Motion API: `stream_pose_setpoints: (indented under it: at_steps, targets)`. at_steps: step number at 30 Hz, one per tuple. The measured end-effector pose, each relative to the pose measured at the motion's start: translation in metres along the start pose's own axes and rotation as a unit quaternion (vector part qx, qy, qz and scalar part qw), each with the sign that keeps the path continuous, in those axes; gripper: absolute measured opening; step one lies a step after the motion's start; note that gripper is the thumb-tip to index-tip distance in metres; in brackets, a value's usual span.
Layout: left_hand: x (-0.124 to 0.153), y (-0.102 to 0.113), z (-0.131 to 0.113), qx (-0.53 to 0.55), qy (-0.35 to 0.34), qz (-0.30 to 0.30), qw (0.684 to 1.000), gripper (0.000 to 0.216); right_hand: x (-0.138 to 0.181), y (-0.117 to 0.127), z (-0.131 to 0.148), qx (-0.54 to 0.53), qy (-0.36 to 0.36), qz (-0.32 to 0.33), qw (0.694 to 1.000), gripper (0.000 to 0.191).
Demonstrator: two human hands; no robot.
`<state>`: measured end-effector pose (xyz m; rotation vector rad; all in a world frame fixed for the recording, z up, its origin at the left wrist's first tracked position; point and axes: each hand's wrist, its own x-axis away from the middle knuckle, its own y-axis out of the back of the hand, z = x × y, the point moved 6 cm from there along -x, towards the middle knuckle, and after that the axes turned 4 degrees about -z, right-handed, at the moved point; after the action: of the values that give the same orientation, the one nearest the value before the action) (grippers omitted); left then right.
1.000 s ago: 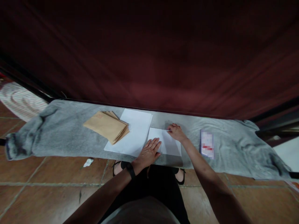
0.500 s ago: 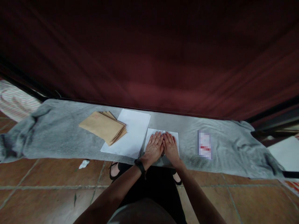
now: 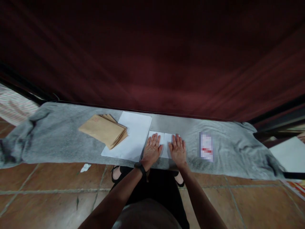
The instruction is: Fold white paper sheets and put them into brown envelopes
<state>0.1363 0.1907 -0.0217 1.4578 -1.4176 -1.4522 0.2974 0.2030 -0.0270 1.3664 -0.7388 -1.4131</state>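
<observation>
A small white sheet of paper (image 3: 166,144) with a crease down its middle lies on the grey cloth right in front of me. Flat on its left part rests my left hand (image 3: 153,149), fingers stretched out, a black band on the wrist. My right hand (image 3: 178,149) lies open over the paper's right edge, covering that side. Just left of my left hand is a stack of larger white paper (image 3: 135,135). Several brown envelopes (image 3: 103,130) lie fanned out, partly on top of that stack.
Grey cloth (image 3: 59,136) covers the long narrow surface, with a dark red curtain (image 3: 152,79) behind it. A blurred white item with a red stripe (image 3: 206,148) lies to the right. White paper (image 3: 289,154) shows at the far right. A scrap (image 3: 85,167) lies on the tiled floor.
My hands have slid apart from the middle of the small paper toward its left and right sides, uncovering the crease. Both stay flat and open.
</observation>
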Motion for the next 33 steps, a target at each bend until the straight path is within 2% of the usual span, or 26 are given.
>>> stream_pose_setpoints:
  at_steps: [4,8,11,19,24,27,31,33]
  targets:
    - [-0.001,0.001,-0.002,-0.004,0.001,0.007,1.000,0.060,-0.004,0.004,0.007,0.004,-0.010,0.012,1.000,0.053]
    - [-0.001,0.001,-0.003,-0.012,-0.009,0.016,1.000,0.059,-0.009,-0.001,0.040,-0.027,0.047,0.039,0.998,0.051]
    - [-0.001,0.001,-0.002,-0.009,-0.011,0.012,1.000,0.059,-0.010,-0.006,0.049,-0.031,0.056,0.041,0.997,0.050]
    - [-0.001,0.004,-0.001,-0.001,-0.008,0.012,1.000,0.057,-0.014,-0.003,-0.001,0.006,-0.021,0.004,1.000,0.054]
    - [-0.001,0.004,-0.002,0.008,-0.007,-0.003,1.000,0.058,-0.015,0.003,-0.009,0.000,-0.029,-0.019,0.999,0.059]
    - [-0.001,0.003,-0.001,0.010,-0.008,-0.011,1.000,0.057,-0.012,0.003,0.004,0.004,-0.033,-0.006,0.999,0.057]
    - [0.000,0.000,0.000,0.011,-0.016,0.003,1.000,0.056,0.001,0.001,0.035,-0.016,0.029,0.029,0.999,0.052]
    - [0.001,-0.001,0.001,0.016,-0.020,0.007,1.000,0.056,0.007,0.000,0.042,-0.021,0.029,0.039,0.999,0.051]
